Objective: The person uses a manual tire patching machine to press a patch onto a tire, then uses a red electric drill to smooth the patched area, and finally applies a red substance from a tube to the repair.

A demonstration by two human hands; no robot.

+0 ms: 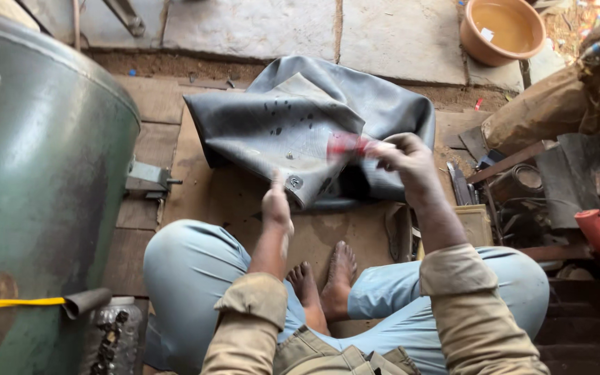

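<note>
Fingers of the left hand (277, 205) are pressed onto a folded grey rubber tube (300, 125), while a blurred red object (347, 144) is gripped in the closed right hand (404, 158).

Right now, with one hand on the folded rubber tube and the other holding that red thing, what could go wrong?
1. The left hand pins only the edge of the rubber tube, so the folds may slip open.
2. The red object in the right hand is motion-blurred; a fast stroke could miss its spot.
3. Bare feet sit close below the work.
</note>
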